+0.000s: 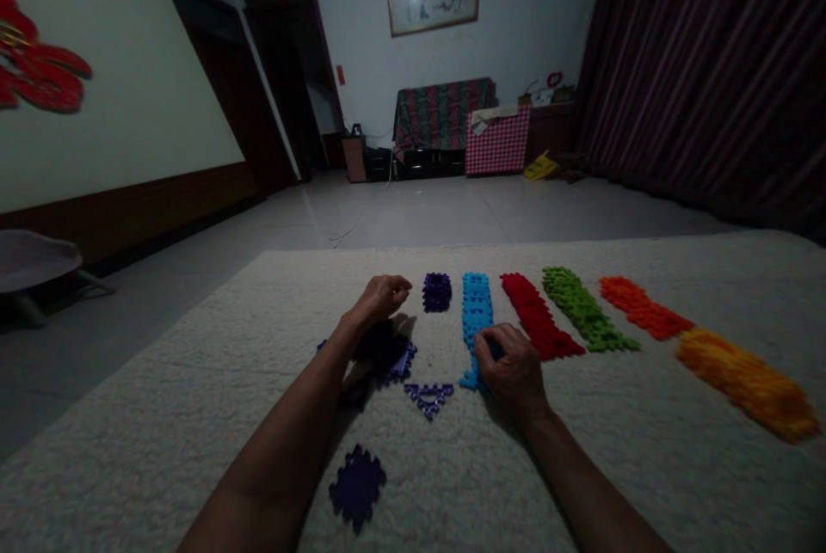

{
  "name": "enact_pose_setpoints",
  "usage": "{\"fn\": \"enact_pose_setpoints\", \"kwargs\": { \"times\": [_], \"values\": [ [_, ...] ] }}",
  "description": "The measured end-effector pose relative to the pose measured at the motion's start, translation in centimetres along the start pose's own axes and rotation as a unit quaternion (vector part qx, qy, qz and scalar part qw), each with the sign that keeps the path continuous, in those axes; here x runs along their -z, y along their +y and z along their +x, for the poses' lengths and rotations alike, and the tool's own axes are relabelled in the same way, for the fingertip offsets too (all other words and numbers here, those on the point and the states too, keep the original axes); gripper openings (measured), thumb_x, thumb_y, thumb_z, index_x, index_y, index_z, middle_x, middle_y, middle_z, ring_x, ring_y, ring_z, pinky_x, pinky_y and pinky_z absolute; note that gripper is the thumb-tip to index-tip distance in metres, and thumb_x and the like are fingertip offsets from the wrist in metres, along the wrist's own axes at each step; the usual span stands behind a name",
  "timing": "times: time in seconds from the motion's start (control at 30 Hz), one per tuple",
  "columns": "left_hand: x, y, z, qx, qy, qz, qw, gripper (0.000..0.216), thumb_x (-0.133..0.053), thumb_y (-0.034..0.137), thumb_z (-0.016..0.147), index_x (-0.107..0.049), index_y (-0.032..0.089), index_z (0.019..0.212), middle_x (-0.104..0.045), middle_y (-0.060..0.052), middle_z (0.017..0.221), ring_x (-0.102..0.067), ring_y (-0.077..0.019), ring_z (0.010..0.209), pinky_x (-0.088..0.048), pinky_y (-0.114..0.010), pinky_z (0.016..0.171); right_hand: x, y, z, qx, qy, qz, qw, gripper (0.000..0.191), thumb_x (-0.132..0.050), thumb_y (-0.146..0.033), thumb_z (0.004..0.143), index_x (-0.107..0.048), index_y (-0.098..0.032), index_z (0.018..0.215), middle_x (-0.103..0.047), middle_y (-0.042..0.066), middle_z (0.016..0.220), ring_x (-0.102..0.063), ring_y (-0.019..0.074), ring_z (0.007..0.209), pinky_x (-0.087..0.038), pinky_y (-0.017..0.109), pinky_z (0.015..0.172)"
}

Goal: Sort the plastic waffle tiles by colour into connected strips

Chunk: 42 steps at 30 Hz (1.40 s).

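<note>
My left hand (382,299) is raised over a pile of dark purple interlocking plastic tiles (403,359), its fingers curled together and no tile visible at the tips. Over the near end of a row of light blue tiles (477,312) is my right hand (514,366), thumb and fingers bent into a pinch. Whatever lies between those fingers is hidden. A purple triangular tile (429,398) with an open middle lies between my forearms. Closer to me is a flat purple square tile (357,486). Beyond my hands sits a short purple stack (437,291).
Right of the blue row lie red tiles (539,316), green tiles (587,310), orange tiles (645,308) and yellow-orange tiles (745,381). All rest on a pale, textured cover (212,381). Past its far edge is a tiled floor (445,209); a stool (39,256) stands left.
</note>
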State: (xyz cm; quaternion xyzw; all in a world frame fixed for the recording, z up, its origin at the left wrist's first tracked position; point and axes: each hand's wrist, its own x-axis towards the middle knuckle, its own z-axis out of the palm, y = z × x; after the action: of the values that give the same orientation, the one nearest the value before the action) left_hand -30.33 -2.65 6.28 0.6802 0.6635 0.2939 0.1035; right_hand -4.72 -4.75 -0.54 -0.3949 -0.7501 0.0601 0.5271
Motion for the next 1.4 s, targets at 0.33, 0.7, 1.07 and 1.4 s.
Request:
{"fn": "enact_pose_setpoints", "kwargs": {
  "times": [0.33,0.7,1.07,1.4],
  "values": [
    [2.5,1.2,-5.8,-0.062,-0.249,0.075,0.964,0.053,-0.084,0.020,0.050,-0.072,0.028,0.101,-0.068,-0.006,0.114,-0.063,-0.0264,0.103,-0.048,-0.032,0.086,-0.1,0.1,0.0,-0.002,-0.001,-0.004,1.000,0.016,-0.055,-0.023,0.086,-0.059,-0.021,0.070,-0.063,0.002,0.072,-0.058,0.0185,0.072,-0.042,0.031,0.070],
    [1.5,1.0,-5.8,-0.125,-0.159,0.106,0.974,0.046,-0.068,0.030,0.077,-0.062,0.026,0.122,-0.064,-0.008,0.121,-0.060,-0.0253,0.107,-0.048,-0.034,0.092,-0.1,0.1,-0.1,-0.005,-0.002,-0.004,1.000,0.016,-0.055,-0.024,0.086,-0.060,-0.021,0.071,-0.063,0.003,0.072,-0.058,0.0186,0.072,-0.042,0.031,0.071],
    [-2.3,1.9,-4.6,-0.118,-0.102,0.163,0.974,0.026,-0.041,0.021,0.093,-0.064,0.016,0.105,-0.067,-0.010,0.102,-0.064,-0.0189,0.089,-0.050,-0.031,0.081,-0.1,0.2,-0.1,-0.010,-0.007,-0.002,1.000,0.015,-0.056,-0.023,0.086,-0.060,-0.021,0.071,-0.062,0.002,0.073,-0.057,0.0182,0.073,-0.042,0.030,0.071],
    [-3.8,0.3,-3.3,-0.056,-0.037,0.036,0.997,0.042,-0.057,0.017,0.079,-0.057,0.019,0.121,-0.073,-0.005,0.092,-0.065,-0.0182,0.079,-0.047,-0.027,0.071,-0.1,0.3,-0.1,0.002,-0.004,-0.013,1.000,0.015,-0.056,-0.022,0.086,-0.059,-0.021,0.071,-0.063,0.002,0.073,-0.058,0.0187,0.073,-0.042,0.030,0.072]
  ]
}}
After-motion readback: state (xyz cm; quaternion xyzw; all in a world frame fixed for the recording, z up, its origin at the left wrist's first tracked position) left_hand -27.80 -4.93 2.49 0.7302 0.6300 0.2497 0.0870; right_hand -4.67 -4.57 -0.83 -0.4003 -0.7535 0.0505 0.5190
